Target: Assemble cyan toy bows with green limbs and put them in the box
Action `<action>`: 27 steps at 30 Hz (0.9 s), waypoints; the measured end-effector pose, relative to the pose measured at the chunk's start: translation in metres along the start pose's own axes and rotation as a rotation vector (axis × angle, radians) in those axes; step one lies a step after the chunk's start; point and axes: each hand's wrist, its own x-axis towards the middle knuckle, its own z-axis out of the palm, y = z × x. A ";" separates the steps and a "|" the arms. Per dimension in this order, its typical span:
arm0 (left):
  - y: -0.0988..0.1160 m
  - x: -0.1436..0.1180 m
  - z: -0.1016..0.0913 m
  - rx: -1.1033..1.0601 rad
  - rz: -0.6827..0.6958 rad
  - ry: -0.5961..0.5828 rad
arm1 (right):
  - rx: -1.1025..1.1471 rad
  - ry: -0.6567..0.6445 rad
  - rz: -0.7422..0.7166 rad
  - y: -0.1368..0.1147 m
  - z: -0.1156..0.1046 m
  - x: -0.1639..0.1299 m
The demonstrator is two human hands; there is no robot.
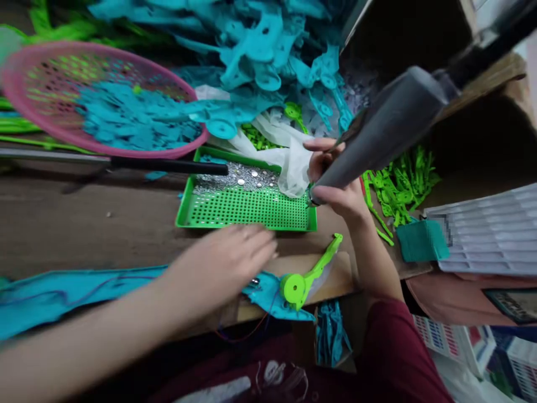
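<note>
Nearest, on the near side of the green tray [245, 228], lies the blue piece [272, 305] with a lime lever [293, 288] on it. The left hand [229, 254] reaches over the piece's edge, fingers outstretched; whether it grips anything is unclear. At the tray's right end, the right hand [346, 200] is wrapped around a grey power driver [386, 123]. Beyond the tray, leftward, stands a pink basket [12, 78].

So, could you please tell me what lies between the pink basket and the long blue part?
In the head view, a black-handled rod, a small blue scrap and a tiny pale speck on the brown tabletop lie between them.
</note>
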 end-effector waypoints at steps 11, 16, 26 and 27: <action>-0.095 0.061 0.028 0.019 -0.002 -0.215 | 0.114 0.352 -0.130 0.010 0.022 -0.014; -0.069 0.033 0.015 0.105 -0.118 -0.117 | 0.162 0.528 -0.100 0.042 0.048 0.001; 0.098 -0.025 0.025 -0.036 0.014 0.088 | 0.113 0.550 -0.052 0.076 0.051 0.011; 0.098 -0.022 0.027 -0.056 -0.024 0.121 | 0.091 0.548 -0.031 0.076 0.051 0.011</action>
